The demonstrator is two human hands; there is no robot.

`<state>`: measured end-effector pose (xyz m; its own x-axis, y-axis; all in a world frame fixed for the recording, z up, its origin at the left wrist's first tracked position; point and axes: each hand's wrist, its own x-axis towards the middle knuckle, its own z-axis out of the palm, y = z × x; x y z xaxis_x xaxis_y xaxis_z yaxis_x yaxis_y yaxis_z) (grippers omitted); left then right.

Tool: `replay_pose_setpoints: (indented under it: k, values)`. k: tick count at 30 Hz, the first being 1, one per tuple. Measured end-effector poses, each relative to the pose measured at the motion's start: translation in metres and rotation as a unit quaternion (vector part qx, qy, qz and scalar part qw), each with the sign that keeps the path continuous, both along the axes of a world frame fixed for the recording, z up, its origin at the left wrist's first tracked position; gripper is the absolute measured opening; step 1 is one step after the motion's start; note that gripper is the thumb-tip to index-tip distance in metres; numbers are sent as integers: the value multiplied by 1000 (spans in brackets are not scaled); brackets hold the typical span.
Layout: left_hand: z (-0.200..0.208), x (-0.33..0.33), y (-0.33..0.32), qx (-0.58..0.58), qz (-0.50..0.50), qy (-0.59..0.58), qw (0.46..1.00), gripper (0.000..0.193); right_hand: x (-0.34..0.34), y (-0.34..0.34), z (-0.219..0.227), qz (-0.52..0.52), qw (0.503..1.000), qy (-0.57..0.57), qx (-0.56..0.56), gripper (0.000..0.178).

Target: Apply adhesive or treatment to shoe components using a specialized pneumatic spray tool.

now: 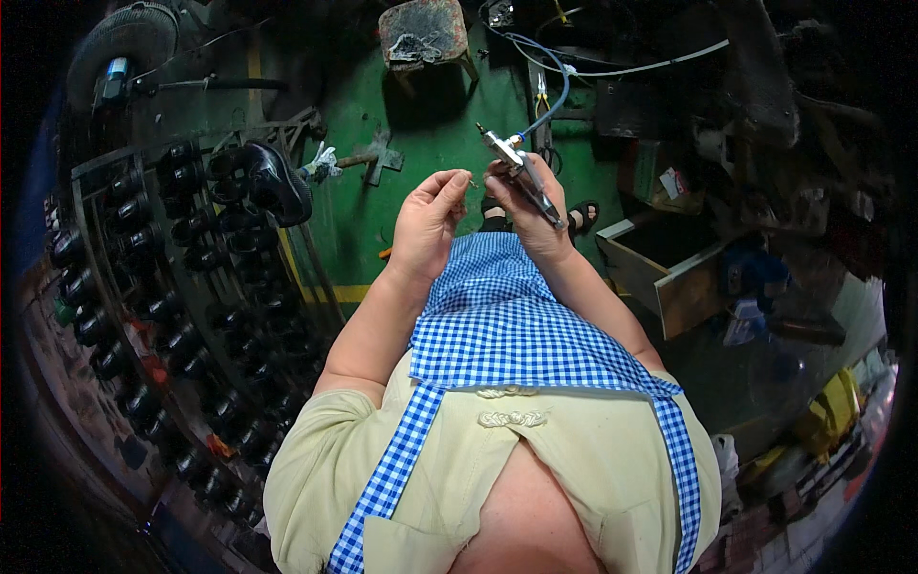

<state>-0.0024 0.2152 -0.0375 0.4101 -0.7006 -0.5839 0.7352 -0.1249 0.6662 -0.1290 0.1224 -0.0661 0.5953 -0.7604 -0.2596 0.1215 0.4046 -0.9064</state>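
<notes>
My right hand [540,206] is wrapped round a silver metal air gun [513,158]. Its brass-coloured tip points away to the upper left, and a blue hose [564,91] joins it near the top. Just left of it, my left hand [430,215] is closed in a pinch, thumb against fingers. Something tiny and pale shows at those fingertips, too small to name. A small gap separates the two hands, which are both above my blue-and-white checked apron [516,325].
Racks of black shoes [182,316] fill the left side, with one shoe [277,182] standing out near a post. A worn stool [424,33] stands ahead on the green floor. To the right are a wooden box [688,287] and pliers [542,91]. A fan [120,48] is far left.
</notes>
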Motion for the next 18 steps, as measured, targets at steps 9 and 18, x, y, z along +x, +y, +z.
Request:
replay_pose_setpoints:
  k: [9, 18]
  values:
    - [-14, 22, 1, -33, 42, 172, 984, 15, -14, 3, -9, 85, 991, 20, -100, 20]
    - [-17, 31, -8, -59, 37, 269, 961, 16, -15, -5, -2, 179, 962, 27, -206, 20]
